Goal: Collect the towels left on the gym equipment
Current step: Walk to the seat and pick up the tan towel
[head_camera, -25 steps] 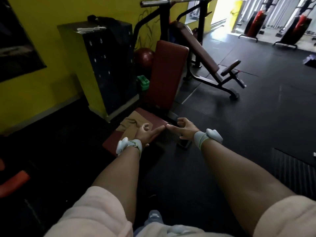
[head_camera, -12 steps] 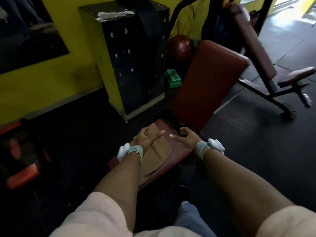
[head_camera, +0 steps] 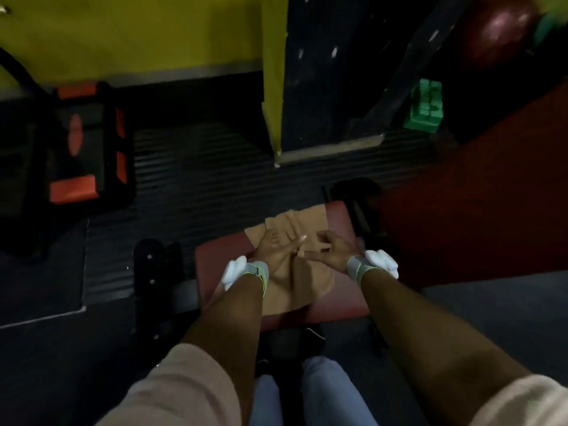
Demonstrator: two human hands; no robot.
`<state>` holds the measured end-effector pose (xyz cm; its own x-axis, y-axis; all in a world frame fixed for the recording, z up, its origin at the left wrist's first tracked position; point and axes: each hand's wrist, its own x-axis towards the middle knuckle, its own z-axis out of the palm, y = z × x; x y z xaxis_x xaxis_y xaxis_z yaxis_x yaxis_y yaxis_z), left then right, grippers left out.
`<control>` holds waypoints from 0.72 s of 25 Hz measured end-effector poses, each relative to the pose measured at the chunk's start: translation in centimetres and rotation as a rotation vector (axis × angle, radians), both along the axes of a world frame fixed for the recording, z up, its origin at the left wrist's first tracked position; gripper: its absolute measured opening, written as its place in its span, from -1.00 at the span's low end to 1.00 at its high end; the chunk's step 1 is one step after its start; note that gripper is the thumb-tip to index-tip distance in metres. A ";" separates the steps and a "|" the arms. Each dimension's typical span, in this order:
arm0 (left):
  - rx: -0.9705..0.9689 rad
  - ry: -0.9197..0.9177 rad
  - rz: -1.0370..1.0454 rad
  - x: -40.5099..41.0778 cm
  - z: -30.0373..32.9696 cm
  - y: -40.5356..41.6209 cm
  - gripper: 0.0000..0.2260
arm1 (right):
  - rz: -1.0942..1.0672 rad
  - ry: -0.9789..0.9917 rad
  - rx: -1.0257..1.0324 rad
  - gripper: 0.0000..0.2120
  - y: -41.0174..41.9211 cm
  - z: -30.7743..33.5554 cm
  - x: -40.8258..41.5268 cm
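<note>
Gym — padded bench (head_camera: 347, 305), exercise ball (head_camera: 499, 32), rubber flooring (head_camera: 199, 167)

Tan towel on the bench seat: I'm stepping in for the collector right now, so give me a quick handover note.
Left hand: over the tan towel, fingers extended, no grip yet.
Right hand: also over the towel, fingers loosely curled; contact is hard to judge in the blur.
The towel lies flat on the red bench seat.
Done: reached this towel.
Left: grip it, lift it off, then check other equipment.
</note>
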<state>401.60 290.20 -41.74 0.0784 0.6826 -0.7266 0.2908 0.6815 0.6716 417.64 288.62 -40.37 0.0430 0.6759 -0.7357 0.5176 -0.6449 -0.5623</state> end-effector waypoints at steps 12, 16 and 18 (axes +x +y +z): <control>-0.005 0.132 -0.013 1.4 -12.9 2.8 -0.48 | 0.229 -0.362 0.121 -0.68 4.2 -16.0 -3.1; 0.098 0.149 -0.018 0.7 -7.9 1.6 -0.65 | -0.034 -0.139 0.119 -0.69 5.5 -9.5 -4.0; 0.128 0.166 -0.050 0.0 -3.2 0.9 -0.55 | -0.234 0.088 0.044 -0.71 5.8 -5.0 -5.1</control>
<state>401.58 291.13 -44.97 0.0006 0.7685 -0.6399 0.4362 0.5756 0.6917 412.53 294.46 -45.36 0.1390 0.6863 -0.7139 0.3048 -0.7155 -0.6286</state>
